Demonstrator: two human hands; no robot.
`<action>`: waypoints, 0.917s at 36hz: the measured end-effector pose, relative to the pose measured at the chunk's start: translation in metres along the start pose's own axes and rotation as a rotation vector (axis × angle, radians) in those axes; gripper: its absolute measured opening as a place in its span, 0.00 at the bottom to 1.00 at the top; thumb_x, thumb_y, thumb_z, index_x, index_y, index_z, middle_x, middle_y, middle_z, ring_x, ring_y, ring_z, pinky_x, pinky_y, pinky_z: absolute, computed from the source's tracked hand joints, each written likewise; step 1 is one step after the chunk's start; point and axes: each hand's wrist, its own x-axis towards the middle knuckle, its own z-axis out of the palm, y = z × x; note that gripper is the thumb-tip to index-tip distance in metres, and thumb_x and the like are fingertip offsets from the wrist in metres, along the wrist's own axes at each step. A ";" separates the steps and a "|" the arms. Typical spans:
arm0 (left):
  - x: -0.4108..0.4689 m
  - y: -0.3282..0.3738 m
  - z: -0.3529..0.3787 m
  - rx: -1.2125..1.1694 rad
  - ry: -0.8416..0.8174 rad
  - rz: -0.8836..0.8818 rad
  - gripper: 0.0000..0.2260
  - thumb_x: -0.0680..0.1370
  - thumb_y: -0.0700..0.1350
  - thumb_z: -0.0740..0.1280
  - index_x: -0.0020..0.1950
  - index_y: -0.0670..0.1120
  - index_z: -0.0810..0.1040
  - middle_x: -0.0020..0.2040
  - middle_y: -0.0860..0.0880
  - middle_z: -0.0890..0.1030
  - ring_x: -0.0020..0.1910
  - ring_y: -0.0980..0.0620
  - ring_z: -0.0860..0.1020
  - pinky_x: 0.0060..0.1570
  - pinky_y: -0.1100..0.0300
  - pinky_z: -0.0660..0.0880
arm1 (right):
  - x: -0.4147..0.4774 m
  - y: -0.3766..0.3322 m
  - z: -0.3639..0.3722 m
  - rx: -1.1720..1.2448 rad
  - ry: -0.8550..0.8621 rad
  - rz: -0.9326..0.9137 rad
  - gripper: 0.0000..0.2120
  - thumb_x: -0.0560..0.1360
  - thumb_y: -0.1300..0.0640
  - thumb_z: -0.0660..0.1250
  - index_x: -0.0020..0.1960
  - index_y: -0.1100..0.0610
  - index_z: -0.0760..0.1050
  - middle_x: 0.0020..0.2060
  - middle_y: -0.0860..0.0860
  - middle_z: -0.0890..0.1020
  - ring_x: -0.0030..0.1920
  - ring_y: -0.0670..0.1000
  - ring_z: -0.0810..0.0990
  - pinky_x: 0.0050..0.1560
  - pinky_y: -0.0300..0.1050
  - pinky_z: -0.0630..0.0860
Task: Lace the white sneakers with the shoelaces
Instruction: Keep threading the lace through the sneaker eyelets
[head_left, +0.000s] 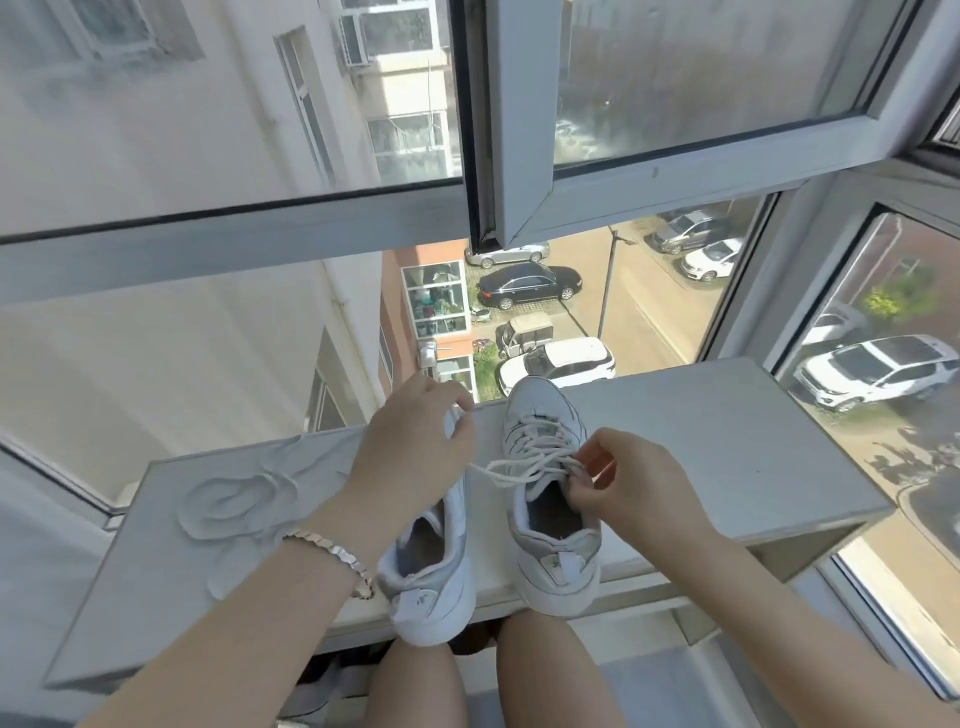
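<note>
Two white sneakers stand side by side on a white board, heels toward me. The right sneaker (550, 499) has a white shoelace (514, 470) crossed through most of its eyelets. My right hand (631, 486) pinches the lace at the top eyelets on that shoe's right side. My left hand (410, 441) holds the lace's other end, stretched out to the left above the left sneaker (434, 577). The left sneaker's front is hidden under my left hand. A second white shoelace (244, 501) lies coiled on the board to the left.
The white board (727, 447) rests on a windowsill before large windows; its front edge overhangs my bare knees (556, 670). An open window sash (524, 130) hangs above. Cars and a street lie far below outside. A bracelet is on my left wrist (337, 553).
</note>
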 end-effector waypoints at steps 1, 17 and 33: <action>0.000 0.001 0.005 0.016 -0.026 0.064 0.07 0.77 0.43 0.63 0.52 0.47 0.79 0.52 0.51 0.74 0.50 0.50 0.74 0.53 0.54 0.71 | -0.001 -0.001 0.001 0.002 -0.005 -0.010 0.04 0.70 0.54 0.70 0.43 0.51 0.76 0.37 0.43 0.79 0.37 0.44 0.78 0.38 0.42 0.75; -0.006 0.005 0.044 -0.120 -0.219 0.206 0.07 0.75 0.50 0.69 0.47 0.47 0.79 0.44 0.53 0.71 0.40 0.58 0.68 0.44 0.58 0.68 | -0.003 -0.007 0.010 -0.018 -0.017 -0.045 0.06 0.70 0.54 0.70 0.46 0.53 0.78 0.40 0.44 0.80 0.38 0.45 0.78 0.40 0.44 0.76; -0.002 -0.002 0.028 -0.031 -0.438 0.239 0.11 0.76 0.43 0.65 0.36 0.57 0.72 0.34 0.54 0.67 0.35 0.61 0.67 0.35 0.69 0.61 | -0.004 -0.007 0.018 -0.007 0.027 -0.011 0.05 0.69 0.55 0.70 0.44 0.52 0.77 0.40 0.43 0.79 0.38 0.45 0.77 0.39 0.44 0.75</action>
